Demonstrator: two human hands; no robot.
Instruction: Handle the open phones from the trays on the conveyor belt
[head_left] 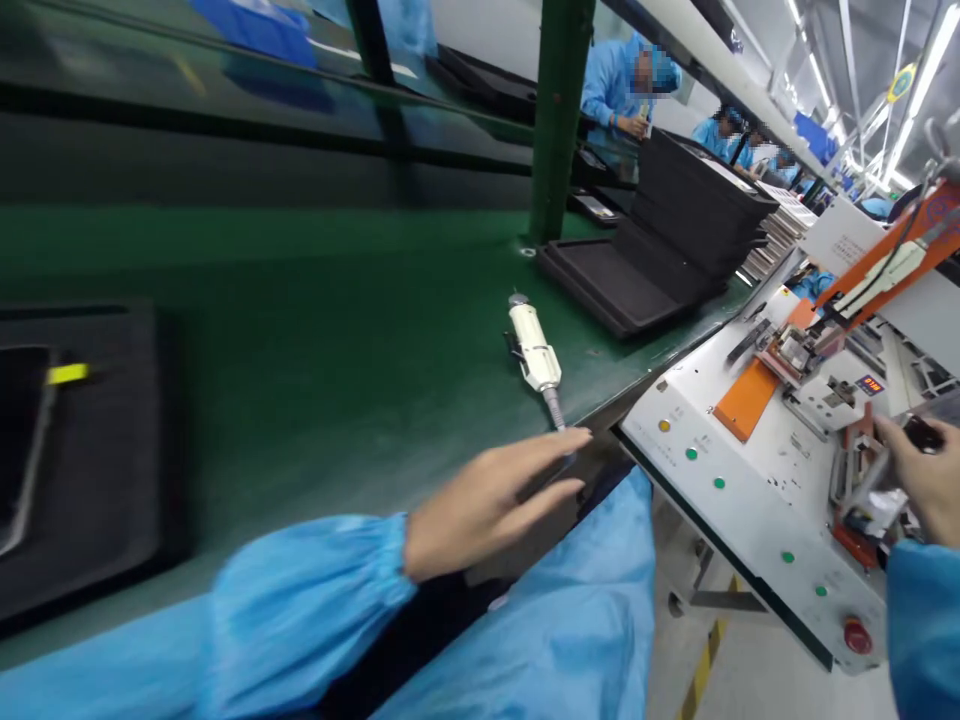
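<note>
Head view: our left hand [487, 505] lies flat and released at the near edge of the green counter [300, 330], just short of the white electric screwdriver [534, 352]

The screwdriver lies on the counter with its long axis running away from us, bit end nearest, its tip just beside our left fingertips [577, 440]; the left hand is by far the nearer one, and nothing stands between. Our right hand [926, 475] is well apart at the white fixture machine [750, 480], curled around a small dark part [921, 434] over the clamps. Behind the screwdriver sits a stack of black trays [675, 230], with a green post [555, 120] beside it; another black tray [82, 450] lies at far left, blurred
</note>
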